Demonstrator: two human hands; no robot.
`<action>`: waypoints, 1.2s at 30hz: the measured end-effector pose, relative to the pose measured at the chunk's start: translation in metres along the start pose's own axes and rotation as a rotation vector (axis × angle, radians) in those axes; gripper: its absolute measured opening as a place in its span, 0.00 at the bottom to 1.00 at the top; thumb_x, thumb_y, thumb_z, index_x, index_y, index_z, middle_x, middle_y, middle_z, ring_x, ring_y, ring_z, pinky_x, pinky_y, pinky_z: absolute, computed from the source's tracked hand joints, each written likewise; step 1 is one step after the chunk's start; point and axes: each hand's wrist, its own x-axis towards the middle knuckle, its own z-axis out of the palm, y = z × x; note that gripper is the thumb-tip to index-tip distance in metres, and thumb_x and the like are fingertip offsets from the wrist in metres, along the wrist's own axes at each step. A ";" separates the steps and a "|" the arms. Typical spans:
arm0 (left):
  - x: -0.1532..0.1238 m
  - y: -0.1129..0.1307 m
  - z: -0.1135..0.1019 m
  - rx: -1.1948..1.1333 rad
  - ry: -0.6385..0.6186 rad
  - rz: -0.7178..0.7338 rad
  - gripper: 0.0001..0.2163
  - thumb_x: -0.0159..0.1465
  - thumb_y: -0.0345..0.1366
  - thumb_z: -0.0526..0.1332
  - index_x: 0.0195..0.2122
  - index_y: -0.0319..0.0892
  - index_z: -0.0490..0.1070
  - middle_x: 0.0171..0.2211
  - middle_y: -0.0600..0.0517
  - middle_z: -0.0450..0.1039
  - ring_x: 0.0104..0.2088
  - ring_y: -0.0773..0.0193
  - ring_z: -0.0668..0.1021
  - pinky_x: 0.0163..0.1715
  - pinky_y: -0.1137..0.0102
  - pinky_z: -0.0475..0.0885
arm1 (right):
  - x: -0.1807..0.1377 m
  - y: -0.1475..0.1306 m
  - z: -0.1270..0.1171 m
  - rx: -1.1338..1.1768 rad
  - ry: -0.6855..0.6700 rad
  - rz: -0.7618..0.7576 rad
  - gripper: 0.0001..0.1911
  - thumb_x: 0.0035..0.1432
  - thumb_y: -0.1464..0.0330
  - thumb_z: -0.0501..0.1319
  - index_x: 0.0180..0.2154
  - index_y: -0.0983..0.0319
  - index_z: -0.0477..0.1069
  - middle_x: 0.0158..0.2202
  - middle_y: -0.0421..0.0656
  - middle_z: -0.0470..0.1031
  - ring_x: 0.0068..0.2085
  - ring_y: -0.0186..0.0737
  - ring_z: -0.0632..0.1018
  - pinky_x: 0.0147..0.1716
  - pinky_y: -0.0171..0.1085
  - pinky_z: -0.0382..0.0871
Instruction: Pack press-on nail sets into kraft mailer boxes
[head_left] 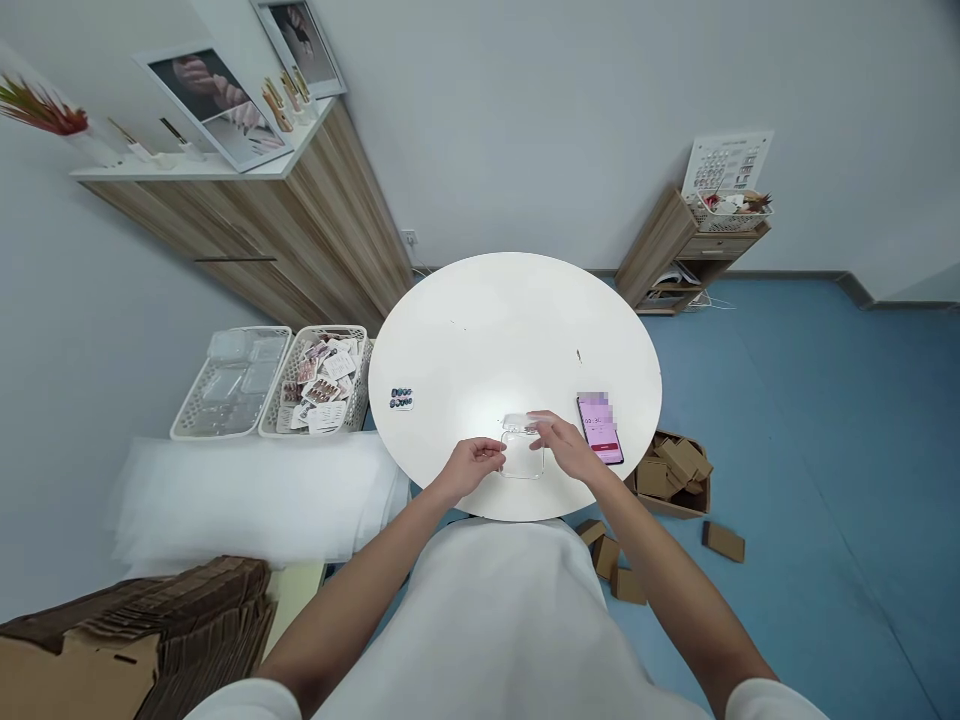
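On the white table (pixel 510 315), a box (pixel 523 462) at six o'clock is showing clear and colourless, a phone (pixel 598 418) at four is glowing pink with a red bar, and a card (pixel 401 399) at nine is bearing two rows of dark blue and black spots. Beyond it, a cabinet (pixel 330 200) at ten and a shelf (pixel 651 240) at two are wearing streaky grey-brown wood grain, while a white basket (pixel 362 390) at nine is showing a pattern of holes. Plain brown cartons (pixel 679 460) at four are standing out against blue floor (pixel 810 430).
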 end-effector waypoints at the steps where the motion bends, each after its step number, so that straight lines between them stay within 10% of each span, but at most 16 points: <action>1: 0.000 -0.002 0.000 0.003 0.003 -0.002 0.14 0.52 0.40 0.63 0.37 0.38 0.71 0.29 0.50 0.71 0.29 0.67 0.73 0.35 0.69 0.68 | 0.004 0.000 0.001 0.045 0.015 0.051 0.22 0.57 0.54 0.47 0.48 0.58 0.62 0.41 0.45 0.69 0.32 0.36 0.75 0.39 0.43 0.67; 21: 0.030 -0.045 0.000 0.116 0.139 -0.155 0.15 0.52 0.41 0.61 0.38 0.39 0.71 0.28 0.51 0.70 0.27 0.68 0.71 0.32 0.69 0.67 | -0.001 0.077 0.034 0.081 0.203 0.278 0.22 0.48 0.62 0.56 0.47 0.59 0.65 0.32 0.39 0.68 0.26 0.32 0.71 0.26 0.35 0.65; 36: 0.061 -0.069 0.009 0.321 0.285 -0.167 0.10 0.53 0.33 0.58 0.37 0.42 0.70 0.28 0.52 0.71 0.29 0.66 0.72 0.34 0.68 0.68 | 0.022 0.112 0.047 -0.050 0.252 0.315 0.25 0.49 0.61 0.53 0.51 0.59 0.61 0.38 0.42 0.68 0.29 0.33 0.70 0.35 0.40 0.68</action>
